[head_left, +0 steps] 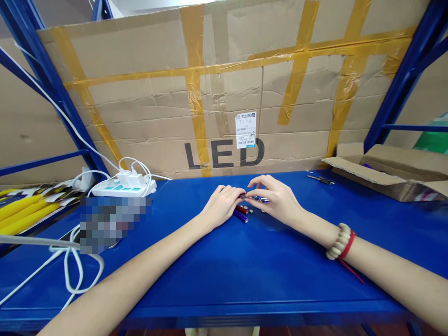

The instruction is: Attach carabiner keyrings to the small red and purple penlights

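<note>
Both my hands meet at the middle of a blue table [245, 270]. My left hand [222, 205] is curled, its fingertips pinching one end of a small dark and metallic part [254, 198]. My right hand [276, 198] pinches the other end with thumb and fingers bent over it. Just below the hands lie two short tubes side by side on the table, one purple [241, 215] and one red [242, 209]. A tiny silvery piece [263, 211] lies next to my right hand. A bead bracelet and red cord circle my right wrist.
A white power strip [122, 186] with plugged chargers and white cables sits at the left, by a blurred patch. Yellow packets [24, 210] lie at the far left. An open cardboard box [388, 175] stands at the right, a small dark tool [320, 179] near it. A taped LED carton forms the back wall.
</note>
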The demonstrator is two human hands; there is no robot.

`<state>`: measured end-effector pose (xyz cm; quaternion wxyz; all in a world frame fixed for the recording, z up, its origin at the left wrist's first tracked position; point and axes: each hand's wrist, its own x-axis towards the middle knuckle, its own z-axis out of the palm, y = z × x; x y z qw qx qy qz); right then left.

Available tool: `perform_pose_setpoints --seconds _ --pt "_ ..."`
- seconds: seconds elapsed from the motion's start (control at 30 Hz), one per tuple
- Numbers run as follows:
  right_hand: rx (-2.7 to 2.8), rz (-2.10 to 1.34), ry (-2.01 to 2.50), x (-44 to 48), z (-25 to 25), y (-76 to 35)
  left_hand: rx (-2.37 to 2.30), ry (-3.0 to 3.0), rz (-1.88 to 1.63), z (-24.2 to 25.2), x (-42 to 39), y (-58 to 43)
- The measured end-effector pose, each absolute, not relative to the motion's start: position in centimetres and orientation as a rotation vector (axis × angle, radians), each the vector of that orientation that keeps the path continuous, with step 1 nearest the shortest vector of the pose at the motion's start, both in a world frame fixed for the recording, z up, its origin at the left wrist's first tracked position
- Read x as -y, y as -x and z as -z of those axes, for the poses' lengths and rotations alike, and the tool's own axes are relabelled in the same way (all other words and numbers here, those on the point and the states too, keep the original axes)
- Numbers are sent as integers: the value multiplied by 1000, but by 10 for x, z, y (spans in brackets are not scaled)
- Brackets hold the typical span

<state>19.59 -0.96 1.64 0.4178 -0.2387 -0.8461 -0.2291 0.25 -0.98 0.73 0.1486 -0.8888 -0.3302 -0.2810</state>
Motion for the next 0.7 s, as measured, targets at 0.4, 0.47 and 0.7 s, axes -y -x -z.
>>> perform_pose_setpoints --seconds 0.4,0.47,0.7 --pt "2191 652 612 13 -17 -196 958 2573 750 -7 9 -2" --pt "2176 569 663 13 -18 -195 982 2561 739 -6 8 -2" --pt "2211 473 1068 5 -13 -199 1227 2448 823 -5 6 -4"
